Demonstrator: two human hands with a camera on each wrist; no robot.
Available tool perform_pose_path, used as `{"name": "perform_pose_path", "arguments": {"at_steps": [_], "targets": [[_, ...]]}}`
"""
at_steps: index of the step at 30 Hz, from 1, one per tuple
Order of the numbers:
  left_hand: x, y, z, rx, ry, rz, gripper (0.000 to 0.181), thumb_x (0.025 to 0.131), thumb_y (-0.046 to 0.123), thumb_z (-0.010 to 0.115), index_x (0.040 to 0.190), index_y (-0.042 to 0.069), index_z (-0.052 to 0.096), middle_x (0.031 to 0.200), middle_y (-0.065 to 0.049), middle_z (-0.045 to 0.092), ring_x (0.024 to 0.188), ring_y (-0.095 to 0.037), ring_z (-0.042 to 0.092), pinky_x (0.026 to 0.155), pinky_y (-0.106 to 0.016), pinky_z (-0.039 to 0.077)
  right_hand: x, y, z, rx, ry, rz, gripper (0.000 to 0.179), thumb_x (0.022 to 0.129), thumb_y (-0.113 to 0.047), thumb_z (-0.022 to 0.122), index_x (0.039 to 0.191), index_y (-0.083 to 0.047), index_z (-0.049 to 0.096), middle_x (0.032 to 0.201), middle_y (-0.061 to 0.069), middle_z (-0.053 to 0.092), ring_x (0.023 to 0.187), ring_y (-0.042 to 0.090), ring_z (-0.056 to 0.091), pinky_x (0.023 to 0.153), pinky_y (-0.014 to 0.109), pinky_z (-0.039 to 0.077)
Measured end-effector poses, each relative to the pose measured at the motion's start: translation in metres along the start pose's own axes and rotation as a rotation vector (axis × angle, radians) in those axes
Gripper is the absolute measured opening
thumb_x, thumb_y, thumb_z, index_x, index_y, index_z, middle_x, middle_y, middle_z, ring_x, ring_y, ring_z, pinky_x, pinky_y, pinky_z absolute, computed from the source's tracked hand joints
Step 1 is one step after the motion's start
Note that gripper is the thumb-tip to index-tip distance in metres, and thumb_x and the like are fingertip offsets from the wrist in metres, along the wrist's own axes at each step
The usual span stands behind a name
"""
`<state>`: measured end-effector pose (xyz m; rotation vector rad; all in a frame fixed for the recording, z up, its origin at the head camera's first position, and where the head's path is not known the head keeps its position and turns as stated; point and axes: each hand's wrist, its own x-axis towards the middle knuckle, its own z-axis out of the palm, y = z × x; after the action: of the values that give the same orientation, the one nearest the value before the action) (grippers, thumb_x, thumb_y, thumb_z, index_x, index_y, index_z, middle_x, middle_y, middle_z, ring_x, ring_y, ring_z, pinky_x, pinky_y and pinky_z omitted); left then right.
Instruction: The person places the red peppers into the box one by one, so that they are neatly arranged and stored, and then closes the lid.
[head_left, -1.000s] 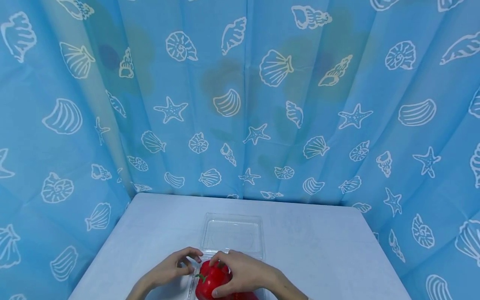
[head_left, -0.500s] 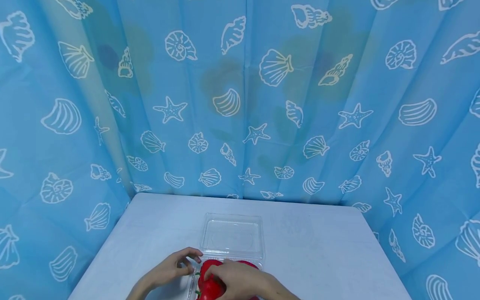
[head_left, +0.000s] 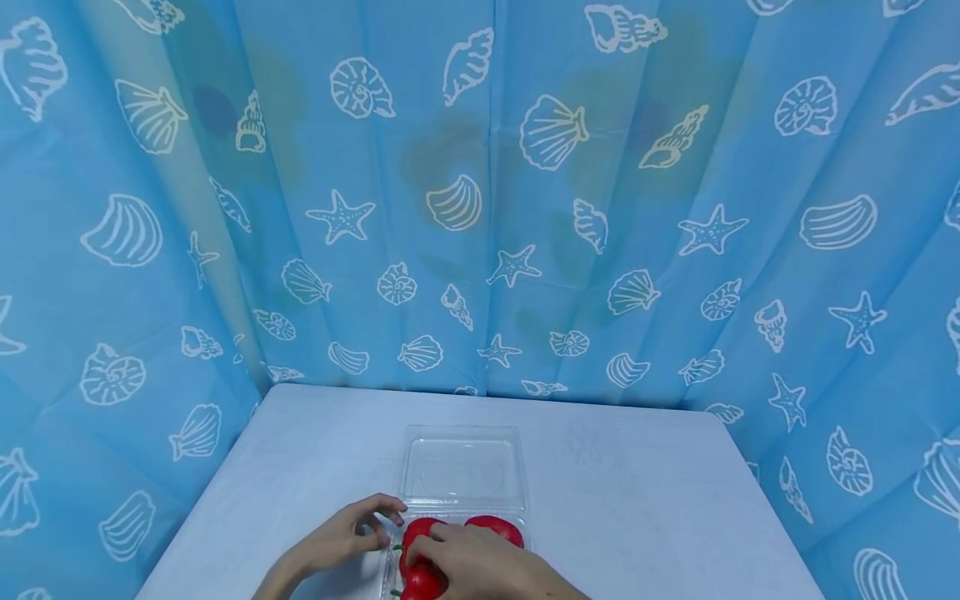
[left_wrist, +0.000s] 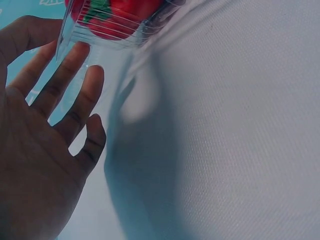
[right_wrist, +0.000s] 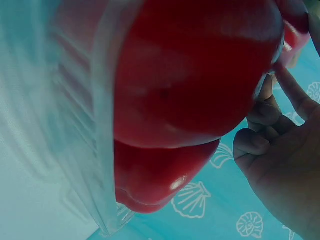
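Red bell peppers with green stems lie in the base of a clear plastic clamshell box, its lid folded back flat. My right hand reaches over the box, fingers curled at a bell pepper at the front left. Behind that is another bell pepper; a third bell pepper shows at the back right. In the right wrist view, large bell peppers rise above the box wall. My left hand stays at the box's left side, fingers spread and slightly bent, fingertips by the rim.
A white-covered table extends around the box. A blue curtain with white shell and starfish prints stands behind the table and along both sides.
My right hand has lowered a bell pepper to the front left of the box, and more peppers have come into sight. The left hand has kept its place.
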<state>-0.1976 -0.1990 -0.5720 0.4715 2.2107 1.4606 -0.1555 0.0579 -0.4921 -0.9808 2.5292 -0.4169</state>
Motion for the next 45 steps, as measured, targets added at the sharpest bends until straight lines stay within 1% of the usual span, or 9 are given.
{"name": "perform_pose_path", "arguments": {"at_steps": [9,18,24,30,34,38,41,43,45], "targets": [[0.001,0.003,-0.001,0.007,-0.007,0.009,0.052,0.088,0.019,0.069,0.137,0.009,0.055,0.120,-0.007,0.064,0.097,-0.022,0.063,0.091,-0.049,0.050,0.002,-0.001,0.001,0.005,-0.005,0.020,0.067,0.062,-0.035,0.095,0.116,-0.044,0.058,0.102,-0.025,0.058,0.089,-0.005,0.052,0.066,0.025,0.055],[0.003,0.001,0.000,0.003,-0.012,0.011,0.052,0.087,0.017,0.070,0.136,0.009,0.055,0.120,-0.007,0.064,0.097,-0.022,0.062,0.090,-0.047,0.050,0.005,0.000,0.005,-0.061,0.000,0.002,0.064,0.059,-0.036,0.096,0.112,-0.044,0.061,0.100,-0.024,0.059,0.087,-0.003,0.052,0.067,0.026,0.055],[0.004,0.004,0.000,-0.004,-0.021,0.009,0.049,0.089,0.013,0.068,0.135,0.009,0.056,0.119,-0.008,0.064,0.097,-0.022,0.062,0.088,-0.046,0.049,0.007,0.000,0.010,-0.095,0.007,-0.010,0.067,0.057,-0.032,0.097,0.113,-0.045,0.062,0.101,-0.024,0.059,0.090,-0.002,0.052,0.067,0.025,0.054],[0.003,0.004,0.000,0.011,-0.011,0.005,0.049,0.088,0.014,0.069,0.135,0.009,0.056,0.119,-0.008,0.064,0.098,-0.022,0.062,0.090,-0.049,0.049,0.007,0.002,0.012,-0.116,0.000,-0.063,0.072,0.057,-0.029,0.098,0.117,-0.043,0.061,0.102,-0.025,0.062,0.092,-0.004,0.053,0.069,0.024,0.054],[0.003,0.003,0.000,0.016,-0.011,0.000,0.049,0.089,0.015,0.068,0.135,0.009,0.056,0.119,-0.007,0.064,0.098,-0.022,0.063,0.091,-0.050,0.049,0.005,0.003,0.011,-0.106,0.006,-0.073,0.073,0.058,-0.029,0.098,0.120,-0.042,0.061,0.105,-0.025,0.062,0.093,-0.004,0.054,0.070,0.024,0.054],[0.004,0.002,0.001,0.026,-0.009,0.003,0.051,0.088,0.020,0.070,0.135,0.010,0.056,0.119,-0.005,0.065,0.097,-0.022,0.063,0.091,-0.049,0.050,0.001,0.003,0.009,-0.041,0.006,-0.023,0.072,0.059,-0.028,0.097,0.120,-0.043,0.062,0.103,-0.025,0.061,0.090,-0.004,0.053,0.067,0.024,0.055],[0.004,0.001,0.001,0.031,-0.011,0.004,0.051,0.087,0.022,0.071,0.135,0.010,0.056,0.119,-0.005,0.065,0.097,-0.022,0.064,0.091,-0.048,0.050,-0.003,0.003,0.004,0.057,0.022,0.038,0.065,0.062,-0.031,0.095,0.117,-0.043,0.064,0.098,-0.024,0.060,0.086,-0.005,0.053,0.065,0.022,0.053],[0.004,0.002,0.001,0.030,-0.011,0.009,0.050,0.088,0.021,0.070,0.135,0.010,0.056,0.118,-0.005,0.065,0.097,-0.022,0.063,0.090,-0.047,0.050,-0.006,0.006,-0.003,0.115,0.058,0.066,0.056,0.067,-0.035,0.093,0.115,-0.042,0.066,0.094,-0.024,0.060,0.083,-0.005,0.053,0.065,0.021,0.052],[0.005,0.002,0.001,0.031,-0.008,0.015,0.051,0.087,0.021,0.070,0.134,0.010,0.057,0.118,-0.005,0.065,0.096,-0.022,0.064,0.090,-0.047,0.051,-0.008,0.014,-0.009,0.180,0.126,0.086,0.048,0.071,-0.038,0.090,0.113,-0.038,0.067,0.092,-0.022,0.060,0.080,-0.004,0.054,0.064,0.020,0.051]]}}
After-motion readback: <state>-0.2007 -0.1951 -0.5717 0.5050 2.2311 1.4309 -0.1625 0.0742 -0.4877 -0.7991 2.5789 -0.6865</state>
